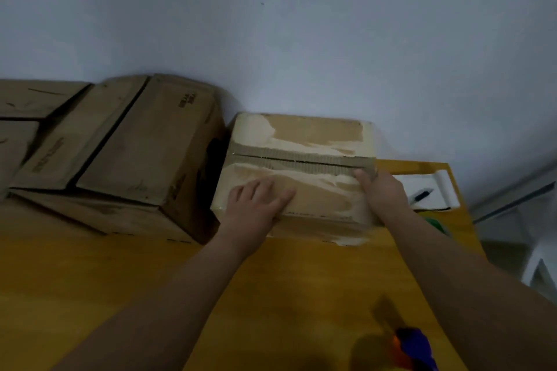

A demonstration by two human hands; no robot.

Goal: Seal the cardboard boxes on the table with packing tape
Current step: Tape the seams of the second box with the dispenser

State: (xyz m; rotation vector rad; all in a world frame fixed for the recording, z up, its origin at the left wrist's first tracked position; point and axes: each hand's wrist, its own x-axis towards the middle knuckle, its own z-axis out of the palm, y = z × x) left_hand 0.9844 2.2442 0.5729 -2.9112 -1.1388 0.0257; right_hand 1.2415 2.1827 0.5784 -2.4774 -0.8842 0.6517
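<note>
A small cardboard box (pixel 301 141) with torn, pale patches stands on the yellow-brown table (pixel 90 274) against the wall. Its two top flaps meet at a seam running left to right. My left hand (pixel 256 205) lies flat on the near flap, fingers spread and straight. My right hand (pixel 381 193) grips the box's right end, thumb on top near the seam, fingers hidden down the side. A purple and orange object, perhaps a tape dispenser (pixel 413 349), lies blurred at the bottom edge.
A larger cardboard box (pixel 126 153) with closed flaps stands to the left, another box (pixel 27 111) behind it. A white notepad with a black pen (pixel 428 193) lies right of the small box, a green thing (pixel 437 224) beside it. The table's right edge drops off near a white frame.
</note>
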